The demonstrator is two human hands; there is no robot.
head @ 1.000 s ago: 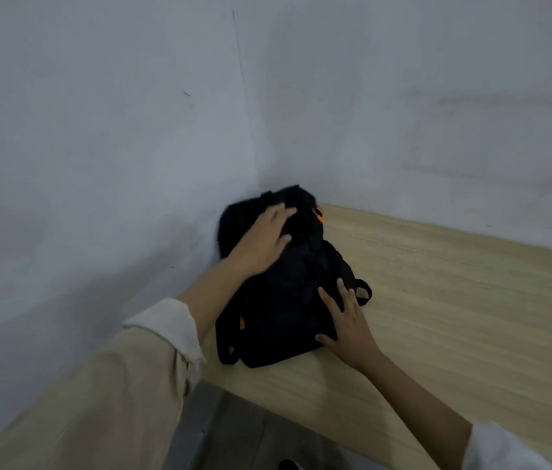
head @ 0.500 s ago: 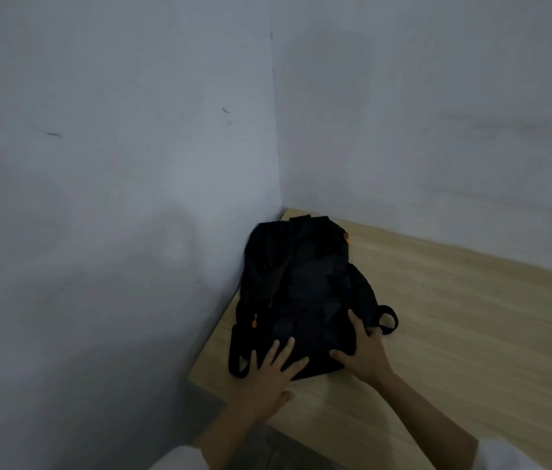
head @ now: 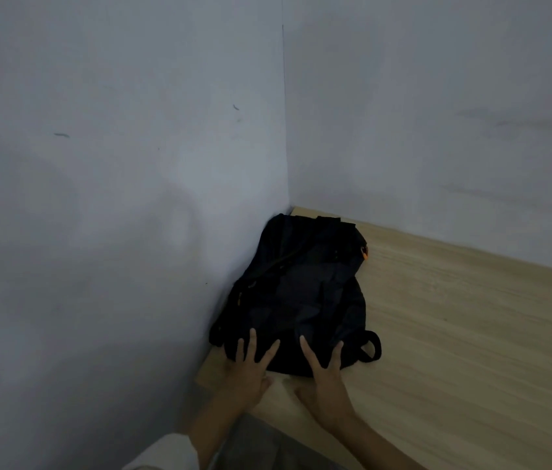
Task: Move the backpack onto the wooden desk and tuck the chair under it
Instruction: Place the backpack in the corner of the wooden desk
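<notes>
A black backpack [head: 296,296] with small orange details lies flat on the light wooden desk [head: 454,334], pushed into the corner where two walls meet. My left hand [head: 249,373] rests at the bag's near left edge, fingers spread and fingertips on the fabric. At the near right edge, beside a strap loop, my right hand [head: 324,378] lies the same way with spread fingers. Neither hand grips the bag. The chair is out of view.
Grey-white walls [head: 115,198] close the desk in on the left and at the back. The desk's near edge [head: 301,432] runs diagonally under my forearms, with grey floor [head: 261,449] below it. The desk surface stretches away to the right.
My left hand came off the top of the backpack and dropped to its near edge beside the right hand. The backpack has stayed in the corner; the view shifted back.
</notes>
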